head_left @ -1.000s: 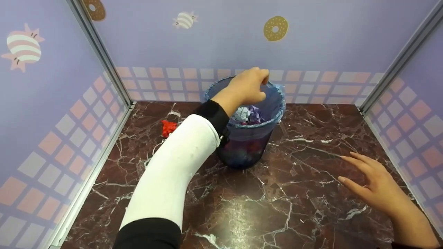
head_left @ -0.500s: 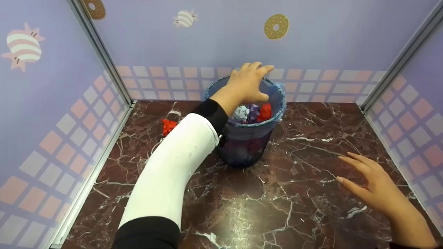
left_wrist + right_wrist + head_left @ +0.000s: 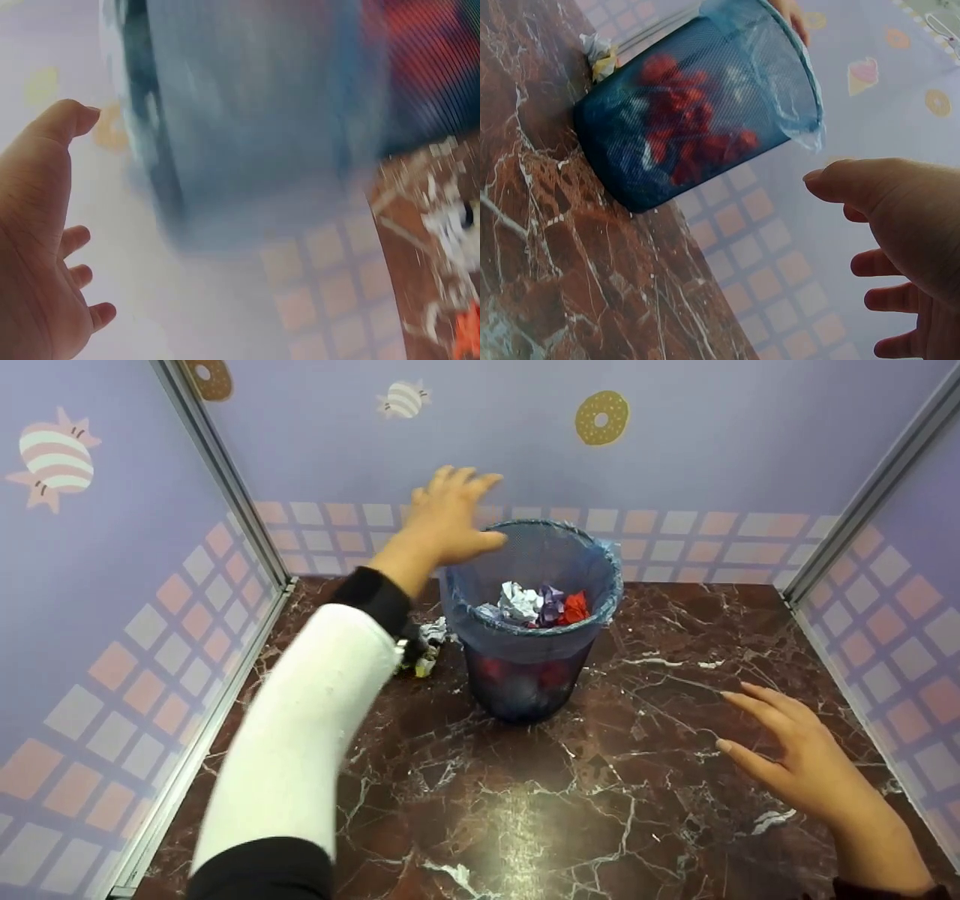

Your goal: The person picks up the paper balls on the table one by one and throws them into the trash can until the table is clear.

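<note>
A blue mesh bin (image 3: 534, 619) stands upright toward the back edge of the dark marble counter (image 3: 570, 795), near its middle. A thin blue liner (image 3: 600, 556) is folded over its rim, and crumpled paper fills it: white, purple and red wads (image 3: 541, 604) on top, with more red showing through the mesh lower down. The left hand (image 3: 444, 519) hovers above and just left of the rim, fingers spread, holding nothing. The right hand (image 3: 799, 754) hangs over the counter's right side, well apart from the bin, fingers straight and loose. A small crumpled scrap (image 3: 429, 639) lies on the counter just left of the bin's base.
</note>
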The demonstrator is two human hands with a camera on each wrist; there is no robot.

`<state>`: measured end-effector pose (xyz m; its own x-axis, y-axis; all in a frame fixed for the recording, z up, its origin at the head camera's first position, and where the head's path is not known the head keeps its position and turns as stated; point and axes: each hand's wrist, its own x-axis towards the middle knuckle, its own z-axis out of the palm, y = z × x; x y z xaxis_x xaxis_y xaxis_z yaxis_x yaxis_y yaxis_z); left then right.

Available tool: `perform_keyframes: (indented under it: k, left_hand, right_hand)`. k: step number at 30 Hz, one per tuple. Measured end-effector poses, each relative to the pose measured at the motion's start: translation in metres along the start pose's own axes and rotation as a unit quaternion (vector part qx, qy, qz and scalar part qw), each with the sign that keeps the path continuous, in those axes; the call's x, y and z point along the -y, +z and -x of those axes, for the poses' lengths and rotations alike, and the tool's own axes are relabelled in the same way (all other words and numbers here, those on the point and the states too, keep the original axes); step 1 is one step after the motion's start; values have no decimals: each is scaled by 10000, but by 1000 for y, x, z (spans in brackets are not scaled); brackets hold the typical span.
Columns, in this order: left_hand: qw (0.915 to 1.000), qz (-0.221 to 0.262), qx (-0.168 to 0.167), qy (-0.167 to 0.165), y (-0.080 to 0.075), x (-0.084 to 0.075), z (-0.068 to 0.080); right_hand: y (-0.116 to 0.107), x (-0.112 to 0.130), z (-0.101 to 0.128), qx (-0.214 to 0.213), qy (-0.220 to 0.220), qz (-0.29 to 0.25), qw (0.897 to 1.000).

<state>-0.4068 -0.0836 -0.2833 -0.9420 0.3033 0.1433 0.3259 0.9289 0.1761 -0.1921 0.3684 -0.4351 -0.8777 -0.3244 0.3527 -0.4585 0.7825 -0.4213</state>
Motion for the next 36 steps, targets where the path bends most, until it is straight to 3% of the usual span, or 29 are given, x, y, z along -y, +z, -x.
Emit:
perform_keyframes:
  k: [9, 13, 16, 21, 27, 31, 36]
  left_hand:
    - [9977, 446, -413, -302, -1, 92, 42]
    - [9949, 771, -278, -591, 16, 121, 67]
    - [9921, 955, -92, -808, 40, 137, 82]
    - [9924, 826, 154, -902, 96, 156, 99]
    - [9945, 537, 387, -818, 162, 164, 115]
    - [9946, 436, 313, -889, 189, 166, 125]
    - [9924, 439, 199, -1131, 207, 163, 131]
  right_hand:
    - [7, 15, -13, 17, -399, 134, 9991]
    - [16, 24, -20, 90, -639, 298, 9975]
    - [26, 34, -26, 234, -757, 389, 9961]
    - [49, 53, -35, 540, -984, 396, 9929]
    - [79, 74, -38, 853, -1251, 244, 9882]
    - [97, 84, -36, 941, -1483, 155, 9843]
    - [112, 92, -32, 1123, -1628, -38, 9802]
